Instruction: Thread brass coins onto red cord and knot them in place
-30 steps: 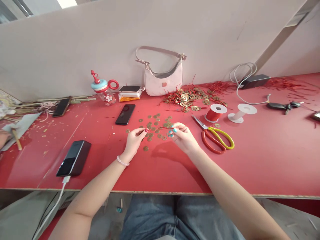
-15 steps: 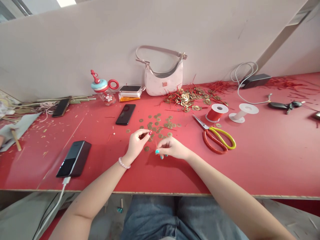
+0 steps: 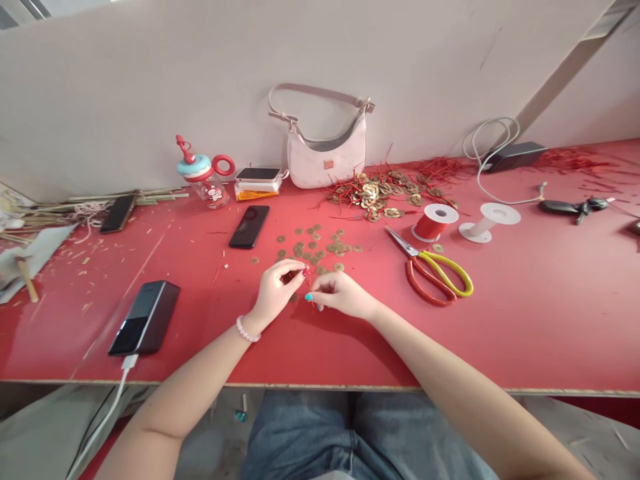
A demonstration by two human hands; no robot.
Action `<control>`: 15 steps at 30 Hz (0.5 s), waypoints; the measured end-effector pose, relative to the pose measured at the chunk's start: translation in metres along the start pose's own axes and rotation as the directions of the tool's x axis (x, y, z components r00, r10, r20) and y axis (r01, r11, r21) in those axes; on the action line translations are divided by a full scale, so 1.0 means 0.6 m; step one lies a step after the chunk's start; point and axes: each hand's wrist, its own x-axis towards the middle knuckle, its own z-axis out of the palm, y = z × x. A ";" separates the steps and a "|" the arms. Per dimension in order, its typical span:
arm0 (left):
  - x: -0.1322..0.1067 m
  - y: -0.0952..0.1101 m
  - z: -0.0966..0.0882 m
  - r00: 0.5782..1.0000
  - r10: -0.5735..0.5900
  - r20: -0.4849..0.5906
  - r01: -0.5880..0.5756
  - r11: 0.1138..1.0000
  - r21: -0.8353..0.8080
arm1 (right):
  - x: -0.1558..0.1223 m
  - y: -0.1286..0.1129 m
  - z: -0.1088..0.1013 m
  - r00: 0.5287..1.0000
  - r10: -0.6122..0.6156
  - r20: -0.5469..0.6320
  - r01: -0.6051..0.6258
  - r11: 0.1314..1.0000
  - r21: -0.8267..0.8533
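Observation:
My left hand [image 3: 276, 291] is closed in a pinch on a thin red string [image 3: 309, 283]. Close beside it, my right hand [image 3: 341, 295] pinches the lower part of the same string between thumb and finger. The string runs across the small gap between my fingertips; whether a coin hangs on it is hidden. Loose brass coins with holes [image 3: 313, 245] lie spread on the red table just beyond my hands. Farther back, a heap of coins tied with red strings [image 3: 380, 193] rests by a pink handbag [image 3: 326, 160].
Right of my hands lie scissors [image 3: 434, 272], a spool of red string [image 3: 430, 225] and a bare white spool [image 3: 487, 225]. On the left are a phone [image 3: 249, 227], a power bank [image 3: 145, 319] with a white cable, and a cup [image 3: 210, 187]. The table's front edge [image 3: 330, 387] is near my lap.
My right hand has shifted slightly left and up, closer to my left hand. The left fingertips have moved a little right. Both keep pinching the string.

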 end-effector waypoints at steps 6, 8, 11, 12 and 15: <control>-0.001 0.010 -0.002 0.999 0.005 0.036 -0.006 1.000 0.004 | 0.005 0.007 0.004 0.978 -0.030 -0.206 0.019 0.998 -0.056; -0.001 0.014 -0.002 0.999 0.012 0.043 -0.013 1.000 0.009 | 0.006 0.008 0.004 0.957 -0.039 -0.288 0.020 0.997 -0.069; -0.002 0.017 -0.002 0.998 0.032 0.058 -0.033 0.999 0.020 | 0.009 0.010 0.004 0.931 -0.033 -0.363 0.021 0.999 -0.038; -0.002 0.017 -0.002 0.997 0.038 0.065 -0.040 0.999 0.029 | 0.009 0.010 0.004 0.925 -0.035 -0.377 0.033 0.999 -0.012; -0.003 0.016 -0.002 0.994 0.061 0.087 -0.066 0.996 0.059 | 0.010 0.012 0.003 0.923 -0.046 -0.382 0.080 0.994 0.074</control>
